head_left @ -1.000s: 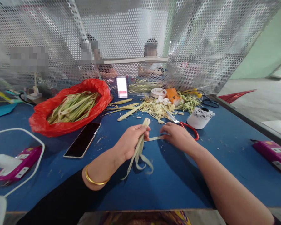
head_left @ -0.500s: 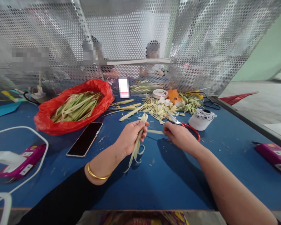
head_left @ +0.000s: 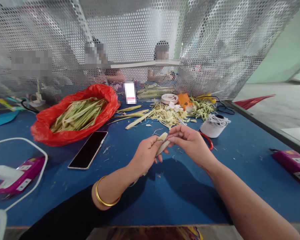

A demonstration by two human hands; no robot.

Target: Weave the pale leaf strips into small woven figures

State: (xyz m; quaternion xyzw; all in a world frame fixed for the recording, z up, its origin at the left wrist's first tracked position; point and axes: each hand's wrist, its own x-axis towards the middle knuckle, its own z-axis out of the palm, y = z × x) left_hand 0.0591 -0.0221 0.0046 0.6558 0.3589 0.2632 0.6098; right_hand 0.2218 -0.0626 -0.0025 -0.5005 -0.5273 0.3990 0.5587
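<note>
While the left hand (head_left: 145,152) grips a small bundle of pale leaf strips (head_left: 162,137) over the middle of the blue table (head_left: 190,203), the right hand (head_left: 188,141) meets it at the upper end. Left thumb is pressed down on the bundle, with the fingers curled beneath and some tips showing past it. Right thumb and forefinger appear to pinch the end of one strip (head_left: 163,147) lying alongside; the other right fingers are bent, and I cannot tell whether they touch anything. Most of the bundle's lower length is hidden behind the left hand.

Handling, in my judgement: very light, soft and pliable, easily bent round, with little slip but liable to split along the grain if pulled sharply. Best hold is a flat pinch near the gathered end, with each loose strip taken close to its tip.

Surroundings noted: scissors with a red handle (head_left: 210,141) partly behind the right hand; a spool of white cord (head_left: 212,127) just beyond; a heap of shavings (head_left: 165,116) further back; a red bag (head_left: 48,138) of longer leaves (head_left: 78,115) to the left, a dark phone (head_left: 88,150) beside it.
</note>
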